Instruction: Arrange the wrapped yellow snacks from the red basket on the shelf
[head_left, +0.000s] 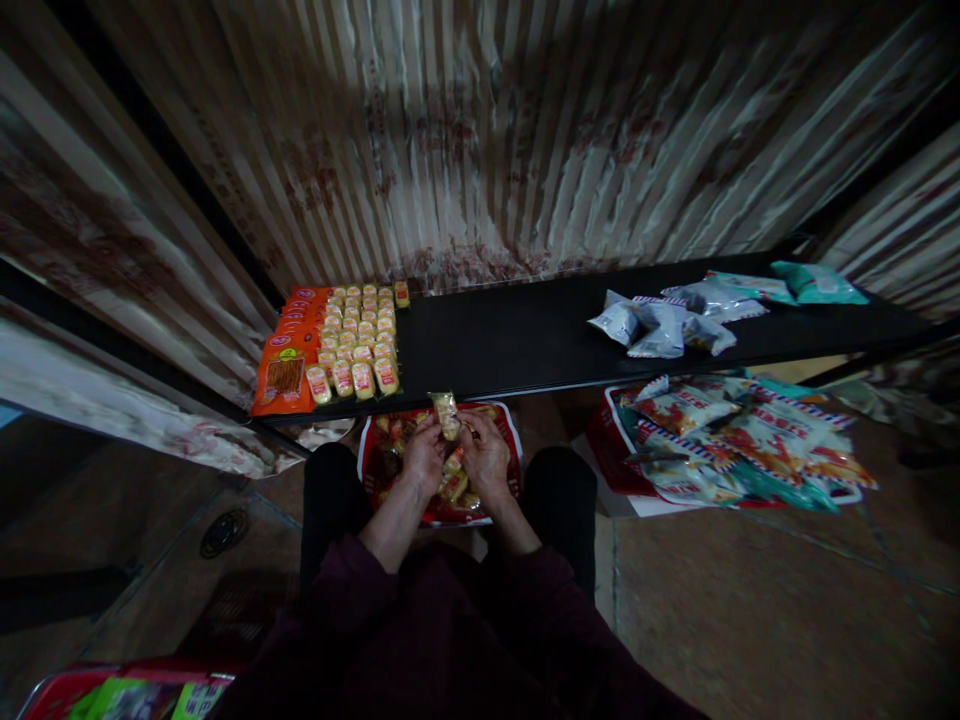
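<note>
Between my two hands, above a red basket, is a small wrapped snack cake in clear and yellow film. My left hand pinches it from the left side, and my right hand grips its right edge. More wrapped snacks lie loose in the basket below, partly hidden by my hands and forearms. On the black shelf ahead, rows of similar wrapped snack cakes stand at the left, beside orange snack packets.
Silver-backed bags and teal bags lie at the shelf's right. A second red basket, heaped with snack bags, sits on the floor at right. Another red basket with green packets is at lower left. Pleated curtain hangs behind the shelf.
</note>
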